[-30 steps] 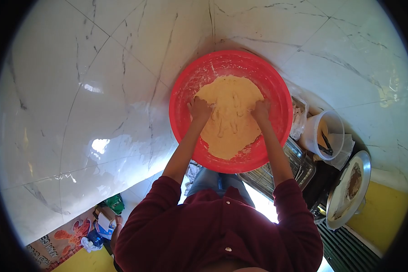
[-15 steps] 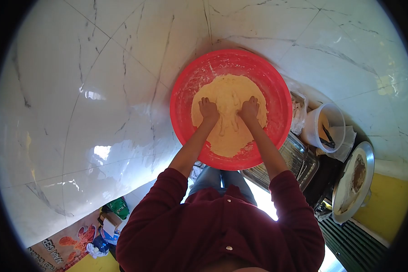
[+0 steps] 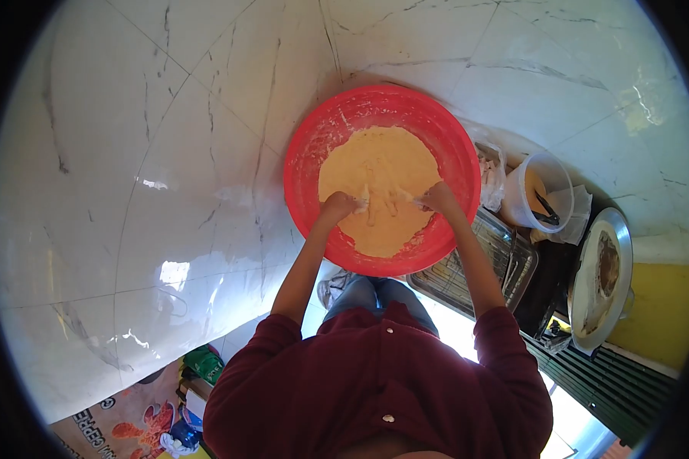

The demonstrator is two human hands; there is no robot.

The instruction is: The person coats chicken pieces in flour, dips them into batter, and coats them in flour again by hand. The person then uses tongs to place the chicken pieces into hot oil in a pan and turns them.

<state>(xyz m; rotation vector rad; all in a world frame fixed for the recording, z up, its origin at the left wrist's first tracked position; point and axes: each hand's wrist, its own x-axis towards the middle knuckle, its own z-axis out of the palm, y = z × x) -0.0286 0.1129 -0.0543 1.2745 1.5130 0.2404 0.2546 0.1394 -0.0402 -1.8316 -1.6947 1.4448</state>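
Observation:
A wide red basin (image 3: 302, 164) holds a broad bed of pale yellow flour (image 3: 375, 237). Several long flour-coated pieces (image 3: 371, 203) lie in the middle of it; what they are under the coating I cannot tell. My left hand (image 3: 339, 206) is over the left part of the flour, fingers drawn together and pointing inward. Opposite it, my right hand (image 3: 440, 199) is closed in the same way near the basin's right side. Something whitish and floury shows at the fingertips of both hands; I cannot tell whether it is coated fingers or held pieces.
Right of the basin are a plastic bag (image 3: 491, 180), a clear bucket (image 3: 563, 187) with a black-handled utensil, and a metal tray with a rack (image 3: 455, 275). A large round metal pan (image 3: 589, 306) stands farther right. Marble-patterned tiled walls (image 3: 207, 153) enclose the basin behind and left.
Both hands have moved toward my body and apart, from lying on the flour to closed fingers near the basin's sides. The view has shifted slightly.

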